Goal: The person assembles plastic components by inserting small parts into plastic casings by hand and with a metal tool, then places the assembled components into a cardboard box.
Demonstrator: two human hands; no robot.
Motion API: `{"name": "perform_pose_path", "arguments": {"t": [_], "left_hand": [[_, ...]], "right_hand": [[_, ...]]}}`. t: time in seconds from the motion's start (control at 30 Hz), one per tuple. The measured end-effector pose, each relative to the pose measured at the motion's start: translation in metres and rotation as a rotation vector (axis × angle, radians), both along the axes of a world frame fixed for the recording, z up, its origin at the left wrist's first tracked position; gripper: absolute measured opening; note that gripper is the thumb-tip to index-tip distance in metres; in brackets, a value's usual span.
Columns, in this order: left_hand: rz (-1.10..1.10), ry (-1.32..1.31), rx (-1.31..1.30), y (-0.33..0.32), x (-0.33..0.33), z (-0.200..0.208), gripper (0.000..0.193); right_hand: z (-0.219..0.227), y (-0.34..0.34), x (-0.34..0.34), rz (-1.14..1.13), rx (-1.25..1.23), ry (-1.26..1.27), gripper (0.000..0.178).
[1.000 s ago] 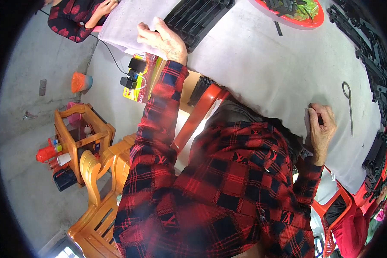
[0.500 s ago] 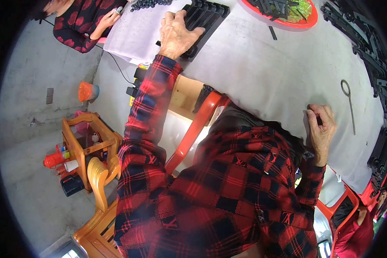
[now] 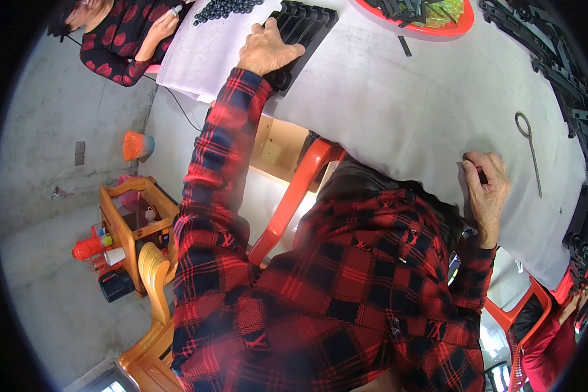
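Presently, black parts are lying under the spread left hand, liable to skew if dragged, the right hand curled, contents unclear

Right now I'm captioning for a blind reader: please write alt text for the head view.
A person's left hand touches a black rack on a pale table; the right hand is curled, what it may hold unclear. A looped rod lies to its right, a red tray of black strips farther off, another person at upper left.
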State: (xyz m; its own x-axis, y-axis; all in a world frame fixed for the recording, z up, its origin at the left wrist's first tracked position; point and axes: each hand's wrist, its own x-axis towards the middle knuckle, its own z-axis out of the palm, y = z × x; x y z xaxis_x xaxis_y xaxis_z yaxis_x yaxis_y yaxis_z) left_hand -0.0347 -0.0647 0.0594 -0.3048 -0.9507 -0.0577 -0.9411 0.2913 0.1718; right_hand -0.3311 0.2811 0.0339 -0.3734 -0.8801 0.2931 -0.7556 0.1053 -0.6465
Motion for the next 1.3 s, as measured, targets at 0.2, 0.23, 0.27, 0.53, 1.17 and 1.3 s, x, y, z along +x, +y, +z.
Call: {"name": "perform_pose_path", "arguments": {"t": [0.2, 0.23, 0.27, 0.53, 1.17, 1.3], "left_hand": [[-0.116, -0.051, 0.080, -0.022, 0.005, 0.006, 0.089], [-0.179, 0.039, 0.095, -0.019, 0.009, 0.010, 0.084], [-0.057, 0.029, 0.109, -0.030, 0.003, 0.007, 0.079], [-0.015, 0.225, 0.099, -0.010, 0.031, 0.039, 0.074], [0.678, 0.611, -0.298, 0.122, 0.209, -0.254, 0.094], [0.661, 0.527, -0.301, 0.119, 0.199, -0.310, 0.102]], "right_hand": [[-0.002, 0.000, 0.000, 0.014, 0.039, -0.022, 0.010], [-0.003, 0.001, -0.003, 0.023, 0.007, -0.018, 0.010], [-0.004, 0.002, -0.005, 0.034, -0.024, -0.016, 0.010], [-0.009, 0.000, -0.010, 0.036, 0.064, 0.040, 0.008], [-0.010, 0.016, -0.023, -0.041, 0.159, 0.007, 0.013], [-0.005, 0.012, -0.015, -0.065, 0.184, 0.047, 0.017]]}}
